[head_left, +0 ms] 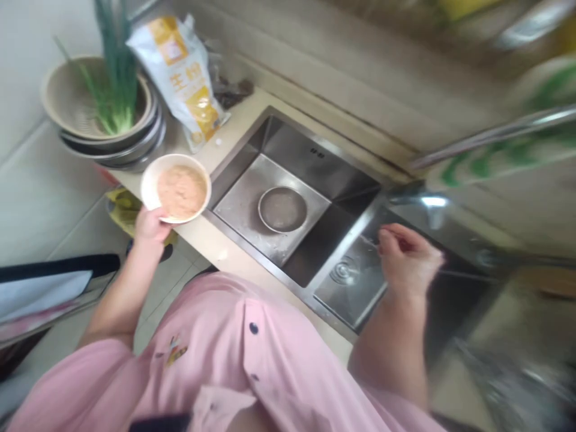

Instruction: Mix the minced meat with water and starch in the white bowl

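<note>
Right hand (407, 259) perhaps a loose fist

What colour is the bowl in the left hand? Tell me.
The bowl is white, shown best in the head view.

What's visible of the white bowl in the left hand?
The bowl is round and white, perhaps plastic or ceramic. It holds a lumpy, pale orange-pink mixture. Its open top faces the camera. The left hand grips its near rim, thumb over the edge, near the counter, left of the sink; counter contact is unclear.
</note>
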Motion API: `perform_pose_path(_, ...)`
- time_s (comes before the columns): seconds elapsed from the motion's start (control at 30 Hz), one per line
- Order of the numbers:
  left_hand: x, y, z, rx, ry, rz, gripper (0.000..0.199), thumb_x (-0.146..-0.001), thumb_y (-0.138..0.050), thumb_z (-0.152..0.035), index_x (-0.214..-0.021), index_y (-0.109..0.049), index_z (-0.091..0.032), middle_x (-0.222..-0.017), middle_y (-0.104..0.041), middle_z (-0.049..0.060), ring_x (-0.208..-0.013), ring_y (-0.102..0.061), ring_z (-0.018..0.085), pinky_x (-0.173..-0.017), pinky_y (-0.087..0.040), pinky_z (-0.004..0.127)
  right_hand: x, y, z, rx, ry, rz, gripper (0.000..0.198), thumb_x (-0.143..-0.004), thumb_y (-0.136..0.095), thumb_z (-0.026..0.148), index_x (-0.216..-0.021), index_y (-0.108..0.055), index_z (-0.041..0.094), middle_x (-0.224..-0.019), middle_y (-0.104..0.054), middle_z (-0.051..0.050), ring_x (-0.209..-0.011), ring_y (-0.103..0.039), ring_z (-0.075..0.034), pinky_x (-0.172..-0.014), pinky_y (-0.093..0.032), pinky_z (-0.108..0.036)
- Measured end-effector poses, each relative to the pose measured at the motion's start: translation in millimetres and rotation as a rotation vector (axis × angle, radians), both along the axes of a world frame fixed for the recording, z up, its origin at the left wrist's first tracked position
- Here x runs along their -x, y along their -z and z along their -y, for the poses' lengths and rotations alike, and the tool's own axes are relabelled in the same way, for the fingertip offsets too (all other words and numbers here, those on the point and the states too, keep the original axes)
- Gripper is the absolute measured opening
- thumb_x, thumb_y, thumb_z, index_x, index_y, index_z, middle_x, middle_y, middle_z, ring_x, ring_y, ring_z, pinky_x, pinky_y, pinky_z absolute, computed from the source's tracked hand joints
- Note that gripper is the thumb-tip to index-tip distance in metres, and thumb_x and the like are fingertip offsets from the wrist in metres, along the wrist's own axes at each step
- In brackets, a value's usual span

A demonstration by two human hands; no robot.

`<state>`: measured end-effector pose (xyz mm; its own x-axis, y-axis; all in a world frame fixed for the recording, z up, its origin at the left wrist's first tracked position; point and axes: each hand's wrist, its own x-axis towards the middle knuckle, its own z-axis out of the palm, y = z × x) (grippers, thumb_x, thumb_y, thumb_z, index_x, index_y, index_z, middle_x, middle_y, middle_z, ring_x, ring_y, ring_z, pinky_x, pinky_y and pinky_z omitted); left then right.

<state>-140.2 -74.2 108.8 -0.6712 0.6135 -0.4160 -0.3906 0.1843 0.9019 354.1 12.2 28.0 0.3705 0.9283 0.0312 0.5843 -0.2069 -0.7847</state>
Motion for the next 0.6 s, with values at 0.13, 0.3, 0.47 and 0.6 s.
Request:
perform_pose_path(0.13, -40, 9.9, -3, 0.032, 0.078, 0.121, 0.113, -0.045, -0.062, -0.007, -0.156, -0.060, -0.025, -0.140, -0.076, 0.013, -0.130, -0.073, 0.047, -0.102, -0.067, 0.066, 121, -44, 0, -0.062, -0.484, -0.297, 0.026, -0.085, -0.079, 0.049, -0.093, -0.086, 0.025, -0.073, -0.071, -0.004, -0.053, -0.058, -0.018, -0.052, -0.049, -0.032)
perform_pose_path(0.3, -77, 30.9, -1, 0.063, 0.161, 0.194, 0.107, -0.050, -0.063, -0.007, -0.155, -0.057, -0.027, -0.141, -0.075, 0.011, -0.129, -0.072, 0.046, -0.101, -0.067, 0.069, 217, -70, -8, -0.159, -0.940, -0.082, 0.021, -0.097, -0.067, 0.032, -0.092, -0.086, 0.023, -0.087, -0.076, -0.007, -0.073, -0.068, -0.020, -0.072, -0.055, -0.032)
perform_pose_path(0.47, -100, 47.1, 4, 0.056, 0.235, 0.200, 0.098, -0.053, -0.064, -0.008, -0.150, -0.057, -0.025, -0.137, -0.074, 0.010, -0.135, -0.068, 0.044, -0.104, -0.065, 0.069, 235, -50, -16, 0.052, -1.029, 0.245, 0.018, -0.095, -0.066, 0.025, -0.094, -0.084, 0.021, -0.095, -0.076, -0.009, -0.083, -0.068, -0.024, -0.076, -0.050, -0.033)
perform_pose_path(0.6, -108, 56.8, 8, 0.025, 0.291, 0.161, 0.094, -0.057, -0.066, -0.009, -0.150, -0.057, -0.025, -0.141, -0.072, 0.012, -0.139, -0.065, 0.043, -0.108, -0.063, 0.068, 241, -31, -11, 0.136, -1.021, 0.300, 0.012, -0.093, -0.074, 0.031, -0.099, -0.083, 0.025, -0.097, -0.075, -0.009, -0.080, -0.065, -0.024, -0.071, -0.047, -0.032)
